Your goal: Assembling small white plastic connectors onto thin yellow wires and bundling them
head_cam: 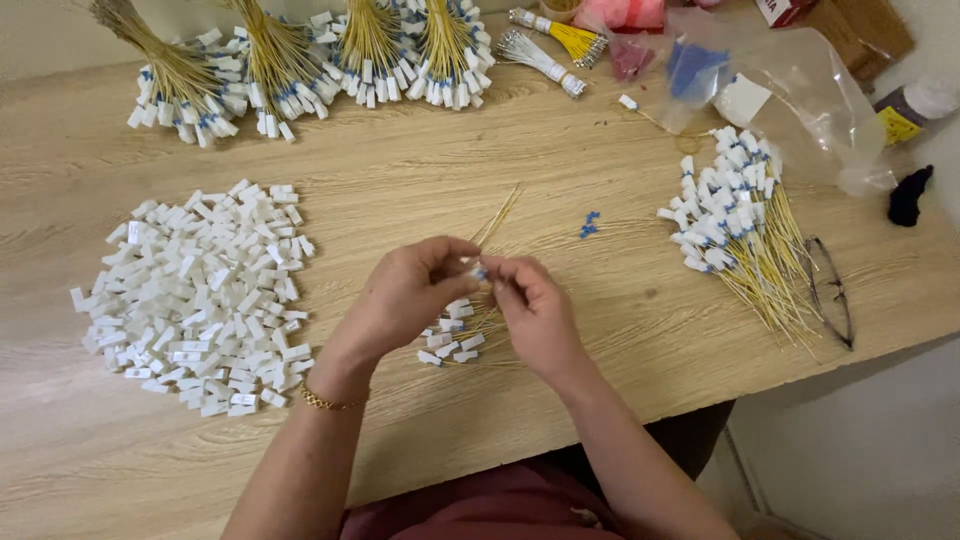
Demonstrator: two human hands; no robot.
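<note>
- The left hand and the right hand meet over the middle of the pale wood-grain desk, fingertips nearly touching.
- Between them sits a small white plastic connector with a blue tip; the left fingers are pressed together, pinching it from the left, and the right fingers pinch in from the right at the same spot.
- Thin yellow wires run up and away from the hands across the desk.
- Just below the hands lies a small cluster of finished white connectors on yellow wires, resting on the desk.
- A gold chain bracelet circles the left wrist.
- To the left, well apart from the hands, spreads a large heap of loose white plastic housings.
- To the right lies a fanned bundle of yellow wires with white and blue ends, with a pair of dark-framed glasses just beside it.
- A few tiny blue plastic pieces lie between the hands and that bundle.
- Along the far edge stand several tied sheaves of yellow wires with white and blue connectors.
- A clear plastic bag lies at the far right corner.
</note>
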